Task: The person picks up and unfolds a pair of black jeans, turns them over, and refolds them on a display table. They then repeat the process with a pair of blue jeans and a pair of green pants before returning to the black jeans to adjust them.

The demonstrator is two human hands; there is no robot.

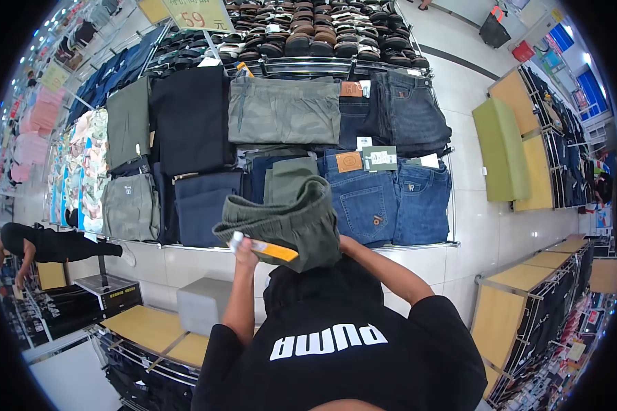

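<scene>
Dark green elastic-waist trousers [301, 229], loosely folded, are held up in front of my chest, over the near edge of the display table. My left hand [245, 252] is closed on their left side, beside a yellow tag [274, 250] that hangs at the waistband. On the right side my right hand [348, 245] grips the same trousers, its fingers partly hidden by the cloth. Behind them lie folded green trousers [289, 179], navy trousers [209, 205] and blue jeans [365, 205] with a brown patch.
Rows of shoes [315, 31] stand beyond the table's metal rail [391, 248]. A green bench [497, 151] is at the right, a grey stool [202, 305] at the lower left. Another person in black [55, 246] bends at the far left.
</scene>
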